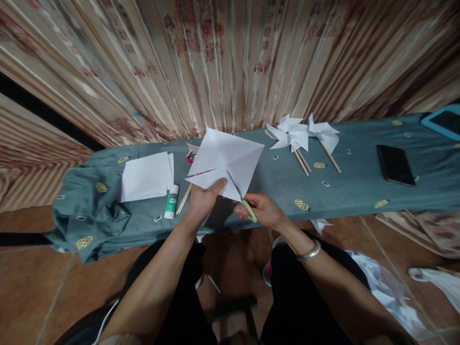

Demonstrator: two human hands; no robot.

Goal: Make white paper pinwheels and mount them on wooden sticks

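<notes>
Paper square [226,160]: creased, held above the bench [359,191]
Left hand [203,199]: pinching paper's lower edge
Right hand [260,211]: gripping scissors [242,201], blades in paper

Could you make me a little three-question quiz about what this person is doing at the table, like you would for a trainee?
1. True or false: the left hand holds the white paper square.
2. What does the right hand hold? A) glue stick B) scissors C) phone
3. How many finished paper pinwheels lie on the table?

Key:
1. True.
2. B: green-handled scissors, blades at the paper.
3. Two, beside each other, left of the black phone.
</notes>
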